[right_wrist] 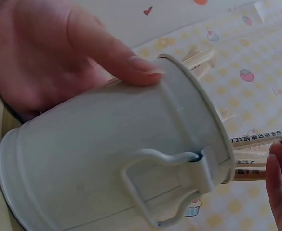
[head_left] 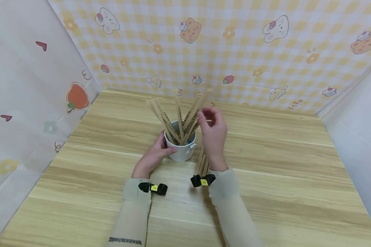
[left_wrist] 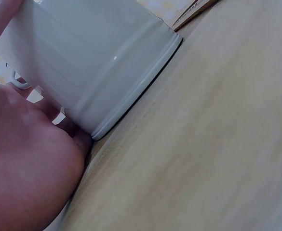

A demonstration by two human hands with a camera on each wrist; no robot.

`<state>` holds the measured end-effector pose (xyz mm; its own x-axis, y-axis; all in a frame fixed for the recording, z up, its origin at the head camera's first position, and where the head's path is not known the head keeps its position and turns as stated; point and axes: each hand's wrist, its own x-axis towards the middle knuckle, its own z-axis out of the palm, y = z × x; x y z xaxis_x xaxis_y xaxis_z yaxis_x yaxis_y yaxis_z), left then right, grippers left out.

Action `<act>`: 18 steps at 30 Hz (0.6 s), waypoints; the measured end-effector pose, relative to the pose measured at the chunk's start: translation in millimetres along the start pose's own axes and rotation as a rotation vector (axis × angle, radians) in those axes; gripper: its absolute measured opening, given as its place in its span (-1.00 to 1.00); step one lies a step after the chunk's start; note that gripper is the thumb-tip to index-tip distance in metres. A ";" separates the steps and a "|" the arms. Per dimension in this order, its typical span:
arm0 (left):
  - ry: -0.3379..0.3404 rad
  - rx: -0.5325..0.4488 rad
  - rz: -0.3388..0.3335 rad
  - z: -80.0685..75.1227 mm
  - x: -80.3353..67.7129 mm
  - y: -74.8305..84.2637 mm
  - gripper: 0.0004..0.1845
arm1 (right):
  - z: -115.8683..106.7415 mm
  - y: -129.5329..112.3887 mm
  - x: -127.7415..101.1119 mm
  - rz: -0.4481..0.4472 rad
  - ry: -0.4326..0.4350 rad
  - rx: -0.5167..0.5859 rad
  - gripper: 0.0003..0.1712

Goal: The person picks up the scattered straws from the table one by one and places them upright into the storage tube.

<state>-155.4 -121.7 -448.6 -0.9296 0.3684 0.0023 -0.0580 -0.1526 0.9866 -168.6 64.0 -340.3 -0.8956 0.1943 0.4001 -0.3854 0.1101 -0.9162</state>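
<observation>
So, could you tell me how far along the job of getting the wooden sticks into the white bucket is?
Well along, it seems. Several wooden sticks already stand fanned out in the white bucket. The left hand grips the bucket's side, while the right hand pinches one stick at the rim. A few loose sticks lie on the table beside the bucket, under the right wrist; those appear to be what is left.

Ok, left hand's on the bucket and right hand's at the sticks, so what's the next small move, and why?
Probably let the right hand release the printed wooden stick it pinches, since its lower end already sits inside the small white metal bucket with the other sticks, and the left hand steadies the bucket on the wooden table.
</observation>
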 end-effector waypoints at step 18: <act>0.015 0.012 -0.014 -0.3 -0.4 0.7 -0.04 | 7.1 46.5 2.2 0.044 -0.128 -0.170 -0.83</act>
<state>-155.2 -122.2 -448.0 -0.9341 0.3568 -0.0140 -0.0669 -0.1362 0.9884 -190.1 62.6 -382.2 -0.9356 0.0785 0.3441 -0.3124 0.2694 -0.9110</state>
